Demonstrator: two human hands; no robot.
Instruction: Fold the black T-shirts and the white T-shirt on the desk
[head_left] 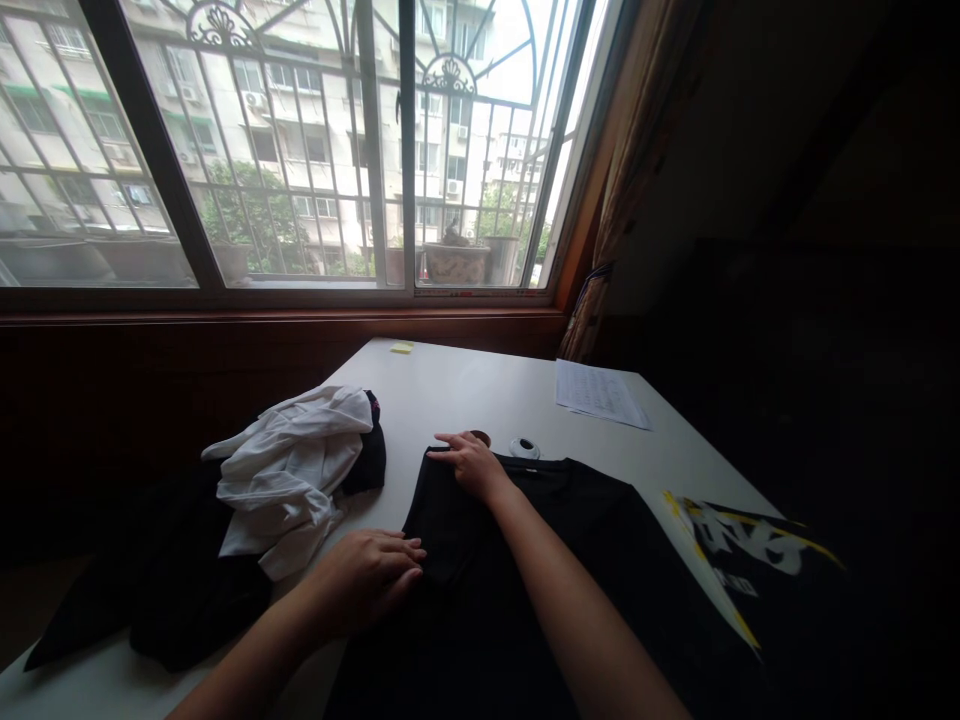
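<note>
A black garment [592,540] lies spread on the white table [450,385] in front of me. My left hand [371,575] rests on its left edge, fingers stretched and nearly flat. Farther forward, my right hand [466,462] lies over the garment's upper left corner with its fingers apart. Just behind that hand sits a small brown round object [480,437], partly hidden. Beside it is a white ring-shaped object [524,448] near the garment's top edge.
Crumpled white cloth [300,460] lies on black cloth [195,570] at the left. Printed papers [600,393] and a yellow note [402,348] are toward the back. A black item with yellow trim and white lettering [757,550] is at the right. A window stands behind.
</note>
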